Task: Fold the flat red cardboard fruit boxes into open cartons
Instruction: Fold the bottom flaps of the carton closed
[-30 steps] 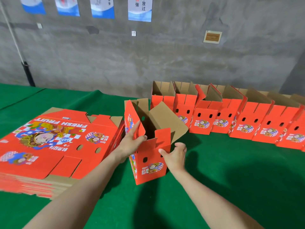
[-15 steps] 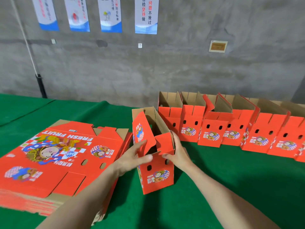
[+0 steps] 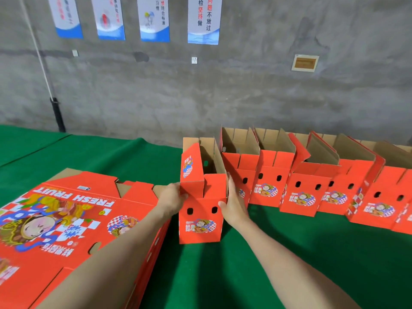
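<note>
Squaring the box [image 3: 200, 221], we grip its 9 o'clock edge with left hand [image 3: 172, 198], press right hand [image 3: 234, 205] flat at 3 o'clock; push evenly.

Back wall: bare grey concrete [image 3: 245, 97], stained, fills the upper half of the frame. Four hanging posters [image 3: 204, 18], white with blue lower bands, run along the top edge, left to centre. Small white wall plate [image 3: 194, 60] below them; brown framed plaque [image 3: 305, 62] at upper right. White conduit [image 3: 40, 56] slants down at left into a black sleeve [image 3: 57, 114]. Green cloth [image 3: 312, 264] covers the work surface across the lower frame. Light even.
</note>
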Available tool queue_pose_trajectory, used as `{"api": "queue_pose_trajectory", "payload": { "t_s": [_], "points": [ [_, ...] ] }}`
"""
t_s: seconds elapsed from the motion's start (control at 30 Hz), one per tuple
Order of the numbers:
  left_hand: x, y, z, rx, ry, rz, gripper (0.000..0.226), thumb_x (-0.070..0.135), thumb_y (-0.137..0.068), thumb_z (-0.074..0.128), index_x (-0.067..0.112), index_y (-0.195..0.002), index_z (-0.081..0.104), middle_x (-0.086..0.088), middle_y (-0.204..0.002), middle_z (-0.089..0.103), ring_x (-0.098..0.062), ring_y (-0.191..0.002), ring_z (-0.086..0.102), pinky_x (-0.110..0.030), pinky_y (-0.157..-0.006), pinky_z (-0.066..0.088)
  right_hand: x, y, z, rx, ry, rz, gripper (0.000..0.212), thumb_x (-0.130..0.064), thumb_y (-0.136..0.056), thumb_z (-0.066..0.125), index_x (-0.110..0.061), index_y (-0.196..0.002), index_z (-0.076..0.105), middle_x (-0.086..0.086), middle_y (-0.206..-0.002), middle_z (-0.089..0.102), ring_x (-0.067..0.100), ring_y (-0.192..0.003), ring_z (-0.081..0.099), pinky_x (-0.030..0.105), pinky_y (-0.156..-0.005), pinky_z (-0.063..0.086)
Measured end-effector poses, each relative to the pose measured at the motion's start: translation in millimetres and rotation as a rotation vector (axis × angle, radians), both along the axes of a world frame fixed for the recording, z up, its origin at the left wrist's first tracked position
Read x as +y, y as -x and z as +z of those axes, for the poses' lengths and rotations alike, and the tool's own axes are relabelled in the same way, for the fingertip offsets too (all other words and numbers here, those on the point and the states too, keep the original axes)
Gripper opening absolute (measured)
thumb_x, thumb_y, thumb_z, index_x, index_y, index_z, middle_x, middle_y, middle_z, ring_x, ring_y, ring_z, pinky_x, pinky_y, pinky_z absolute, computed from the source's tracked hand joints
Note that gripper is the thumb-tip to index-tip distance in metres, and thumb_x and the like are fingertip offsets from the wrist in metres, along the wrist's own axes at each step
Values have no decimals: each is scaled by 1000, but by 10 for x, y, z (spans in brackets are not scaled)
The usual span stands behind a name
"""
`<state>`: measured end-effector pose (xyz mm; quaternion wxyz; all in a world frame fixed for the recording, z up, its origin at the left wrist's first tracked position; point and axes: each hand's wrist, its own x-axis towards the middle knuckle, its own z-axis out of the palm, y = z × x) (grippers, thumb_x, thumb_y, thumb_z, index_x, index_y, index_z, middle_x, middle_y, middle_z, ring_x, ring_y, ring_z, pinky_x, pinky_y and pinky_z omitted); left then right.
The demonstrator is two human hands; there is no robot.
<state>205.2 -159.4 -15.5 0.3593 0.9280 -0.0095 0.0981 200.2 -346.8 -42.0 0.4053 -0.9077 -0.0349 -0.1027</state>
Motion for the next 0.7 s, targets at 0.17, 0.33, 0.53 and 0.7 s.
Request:
{"api": "queue_pose_trajectory", "payload": {
  "t_s": [0.17, 0.33, 0.53, 0.7],
  "points": [
    [-35, -366, -11, 52, -75, 126, 30, 12, -94, 48, 15, -120, 62, -13, -118, 66, -32, -115, 56, -29, -80, 33, 101, -9, -370, -113, 309, 80, 87, 0, -91, 52, -24, -153, -4, 0, -160, -14, 23, -148, -1, 30, -117, 19],
    [-21, -542, -96, 79, 13, 111, 41, 19, -99, 40, 11, -140, 41, -12, -141, 47, -27, -134, 39, -27, -94, 25, 271, -102, -579, -75, 682, 380, 77, 3, -85, 49, -19, -151, 18, 2, -159, 4, 23, -146, 5, 36, -116, 18],
    [481, -312, -332, 234, -432, 111, 46, 33, -98, 34, 30, -144, 31, -7, -158, 17, -30, -144, 13, -58, -111, 16, 588, -454, -458, -93, 1007, 387, 80, 4, -81, 58, -9, -150, 19, 4, -158, 11, 34, -129, 31, 46, -103, 36],
    [737, -134, -453, 406, -675, 50, 51, 54, -95, 23, 43, -144, 25, -3, -153, 20, -37, -138, 19, -60, -108, 24, 808, -707, -437, 32, 1088, 301, 90, -2, -87, 53, -27, -153, -3, 6, -160, 2, 39, -130, 31, 50, -101, 39]
  ]
}}
